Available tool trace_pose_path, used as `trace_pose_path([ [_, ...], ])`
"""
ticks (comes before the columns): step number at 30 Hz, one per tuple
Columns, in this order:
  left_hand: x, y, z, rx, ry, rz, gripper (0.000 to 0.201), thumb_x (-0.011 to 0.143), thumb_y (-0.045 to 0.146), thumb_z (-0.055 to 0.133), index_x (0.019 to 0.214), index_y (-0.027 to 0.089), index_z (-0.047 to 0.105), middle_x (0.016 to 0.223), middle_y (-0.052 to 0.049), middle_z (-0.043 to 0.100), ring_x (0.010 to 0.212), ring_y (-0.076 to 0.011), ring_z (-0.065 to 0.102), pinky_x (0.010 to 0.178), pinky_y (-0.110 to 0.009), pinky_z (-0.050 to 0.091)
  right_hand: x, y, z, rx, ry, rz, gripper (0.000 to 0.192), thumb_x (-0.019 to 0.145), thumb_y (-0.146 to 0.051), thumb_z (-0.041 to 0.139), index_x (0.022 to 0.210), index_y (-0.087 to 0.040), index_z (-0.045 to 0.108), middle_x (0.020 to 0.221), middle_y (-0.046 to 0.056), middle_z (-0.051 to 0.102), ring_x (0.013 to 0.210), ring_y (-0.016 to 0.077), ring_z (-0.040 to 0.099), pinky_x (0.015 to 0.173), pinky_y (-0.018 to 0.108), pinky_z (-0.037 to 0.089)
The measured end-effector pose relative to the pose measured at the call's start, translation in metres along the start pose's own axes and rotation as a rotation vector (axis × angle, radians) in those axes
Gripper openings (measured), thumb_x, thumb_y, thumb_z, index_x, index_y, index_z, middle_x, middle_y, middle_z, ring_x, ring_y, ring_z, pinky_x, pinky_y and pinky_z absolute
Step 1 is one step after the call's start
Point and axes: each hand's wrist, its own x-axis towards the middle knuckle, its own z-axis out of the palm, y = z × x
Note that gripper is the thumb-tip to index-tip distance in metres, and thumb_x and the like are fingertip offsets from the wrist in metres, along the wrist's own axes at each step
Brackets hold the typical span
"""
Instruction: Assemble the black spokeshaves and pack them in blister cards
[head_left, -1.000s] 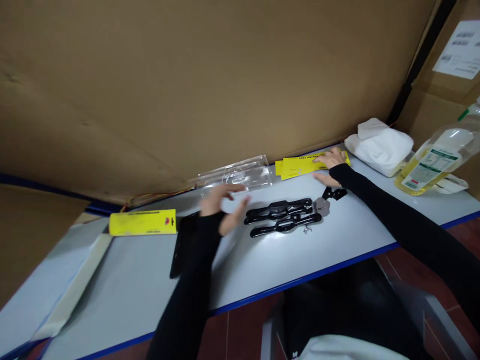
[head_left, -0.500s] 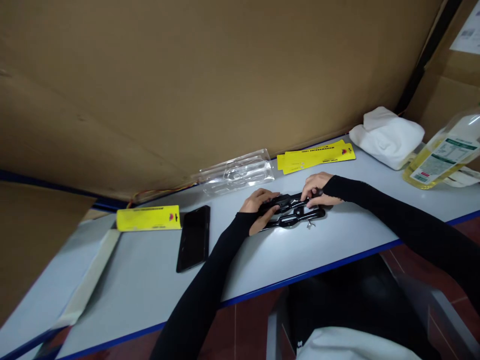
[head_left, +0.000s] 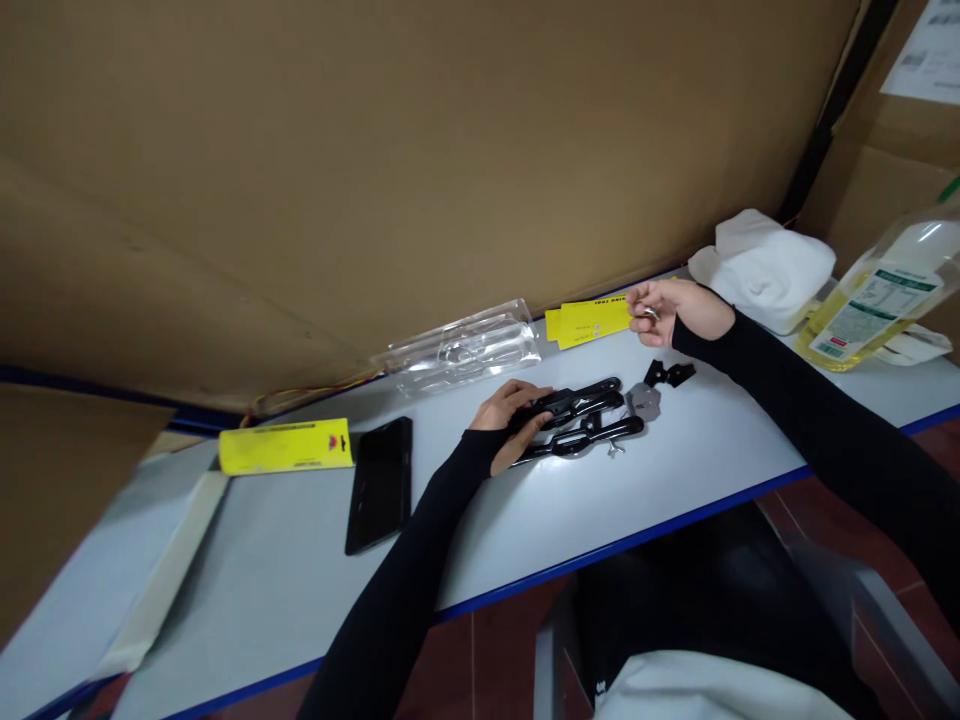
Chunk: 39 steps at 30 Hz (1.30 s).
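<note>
My left hand [head_left: 517, 412] is closed around the left end of a black spokeshave [head_left: 574, 402] on the table; more than one handle shows there. Just in front of it lies another black spokeshave [head_left: 581, 438], with a silvery wing screw [head_left: 615, 448] at its side. Raised over the yellow cards, my right hand [head_left: 671, 308] has its fingers curled about a small shiny metal piece [head_left: 651, 314], whose exact kind I cannot make out. Below it, a flat grey blade [head_left: 645, 402] and small black metal plates [head_left: 670, 374] rest right of the handles.
Clear plastic blister trays [head_left: 465, 348] and yellow cards [head_left: 592, 322] lie along the cardboard wall [head_left: 420, 170]. At the left are another yellow card [head_left: 285, 447] and a black phone [head_left: 379, 485]. A white cloth [head_left: 765, 265] and a bottle of yellow liquid [head_left: 862, 310] stand right.
My right hand has left the spokeshaves and risen up and to the right with a small shiny piece. The blade and black plates now show. My left hand stays on the spokeshave.
</note>
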Motion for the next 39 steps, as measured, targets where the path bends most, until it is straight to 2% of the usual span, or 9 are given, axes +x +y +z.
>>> trace_pose_path([
  [5,-0.001,0.002,0.000,0.010,0.034,0.001,0.042,0.096,0.047,0.065,0.127,0.021,0.076,0.116,-0.009,0.070,0.094,-0.0233,0.069,0.092,-0.042,0.059,-0.006,-0.003,-0.022,-0.783,0.018,0.122,0.013,0.075,-0.030,0.067,0.080,-0.021,0.059,0.058,-0.007,0.037,0.052,0.0111,0.032,0.052,0.027,0.026],
  [8,-0.001,0.005,0.000,0.021,0.038,0.005,0.041,0.096,0.046,0.065,0.127,0.021,0.076,0.115,-0.009,0.070,0.093,-0.0230,0.068,0.091,-0.042,0.059,-0.014,0.001,-0.032,-1.152,-0.167,0.060,0.028,0.064,-0.026,0.082,0.091,-0.022,0.073,0.061,-0.007,0.042,0.059,0.0114,0.038,0.059,0.028,0.027],
  [11,-0.002,0.007,-0.001,0.035,0.043,0.006,0.040,0.096,0.044,0.065,0.127,0.022,0.076,0.114,-0.008,0.071,0.090,-0.0220,0.068,0.090,-0.041,0.059,-0.016,0.005,-0.040,-1.312,-0.322,0.058,0.029,0.072,-0.034,0.081,0.099,-0.024,0.077,0.064,-0.006,0.043,0.061,0.0127,0.041,0.061,0.029,0.029],
  [18,0.000,0.002,0.001,0.030,0.037,0.033,0.042,0.094,0.042,0.067,0.128,0.019,0.075,0.114,-0.010,0.072,0.095,-0.0244,0.071,0.091,-0.042,0.060,-0.010,0.007,-0.039,-1.065,-0.266,0.010,0.022,0.074,-0.036,0.082,0.079,-0.020,0.067,0.060,-0.009,0.039,0.054,0.0095,0.036,0.057,0.029,0.029],
  [24,-0.005,0.022,0.002,-0.061,0.250,0.165,0.035,0.093,0.039,0.073,0.122,0.020,0.077,0.108,-0.010,0.076,0.103,-0.0269,0.070,0.097,-0.045,0.056,-0.027,0.009,0.032,-0.374,-0.119,-0.078,0.052,0.069,-0.061,0.088,0.088,-0.020,0.062,0.059,-0.012,0.036,0.050,0.0062,0.026,0.049,0.026,0.023],
  [27,-0.012,0.040,0.009,-0.419,0.215,0.185,0.042,0.095,0.038,0.075,0.133,0.021,0.072,0.097,-0.007,0.078,0.084,-0.0212,0.072,0.080,-0.037,0.058,-0.037,0.020,0.063,-0.399,-0.148,-0.156,0.048,0.070,-0.057,0.090,0.083,-0.018,0.066,0.057,-0.013,0.032,0.052,0.0056,0.026,0.052,0.025,0.024],
  [30,-0.017,0.058,0.017,-0.592,0.120,0.083,0.027,0.094,0.036,0.077,0.117,0.021,0.079,0.091,-0.007,0.080,0.071,-0.0192,0.072,0.067,-0.032,0.059,-0.043,0.030,0.074,-0.526,-0.197,-0.158,0.036,0.076,-0.049,0.086,0.082,-0.017,0.070,0.056,-0.013,0.032,0.053,0.0059,0.027,0.056,0.025,0.026],
  [35,-0.020,0.075,0.018,-0.627,0.005,-0.049,0.025,0.096,0.040,0.074,0.085,0.020,0.083,0.075,-0.006,0.078,0.063,-0.0186,0.071,0.060,-0.030,0.058,-0.041,0.034,0.067,-0.554,-0.274,-0.110,0.034,0.080,-0.048,0.082,0.089,-0.016,0.073,0.059,-0.011,0.031,0.055,0.0069,0.027,0.057,0.025,0.025],
  [39,-0.020,0.073,0.019,-0.736,0.079,-0.124,0.030,0.095,0.044,0.075,0.081,0.017,0.077,0.069,-0.006,0.074,0.058,-0.0164,0.068,0.056,-0.028,0.054,-0.036,0.025,0.045,-0.581,-0.346,-0.122,0.044,0.080,-0.054,0.079,0.103,-0.017,0.074,0.063,-0.011,0.032,0.056,0.0081,0.027,0.057,0.026,0.026],
])
